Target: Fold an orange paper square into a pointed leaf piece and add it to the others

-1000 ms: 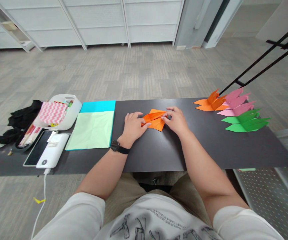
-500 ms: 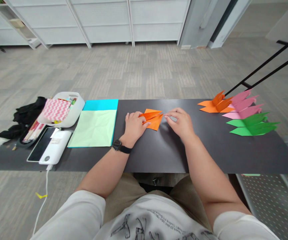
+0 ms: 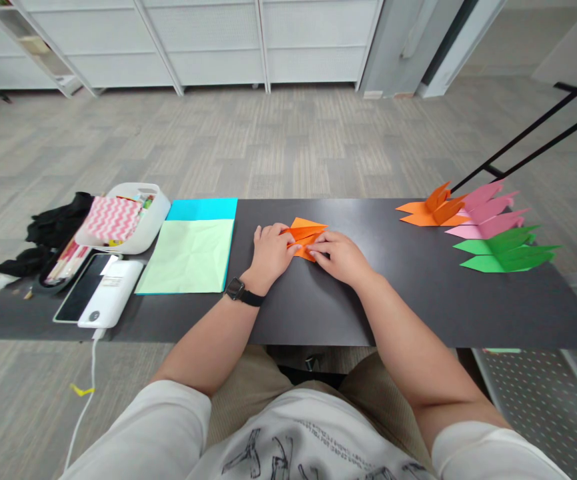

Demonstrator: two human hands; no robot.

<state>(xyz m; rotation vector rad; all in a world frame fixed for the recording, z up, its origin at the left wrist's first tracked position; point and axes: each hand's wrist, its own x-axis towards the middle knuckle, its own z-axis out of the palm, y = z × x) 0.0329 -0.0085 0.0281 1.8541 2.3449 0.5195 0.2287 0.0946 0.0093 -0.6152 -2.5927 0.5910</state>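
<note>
While the bare left hand (image 3: 271, 253) is clamped on the left end of the folded, pointed orange paper (image 3: 304, 233), the bare right hand (image 3: 342, 257) touches its near right edge; whether those fingertips pinch a layer, I cannot tell. The paper lies on the dark grey rectangular desk (image 3: 298, 307), right of the pale green square sheet (image 3: 188, 257). For a crisp crease, steady the left grip, align the edges, then press outward, sparing the points.

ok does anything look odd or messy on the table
The pale green sheet does: creases cross it, as if folded before. The white device also lies askew, partly over the dark-screened one. Nothing looks spilled.
</note>
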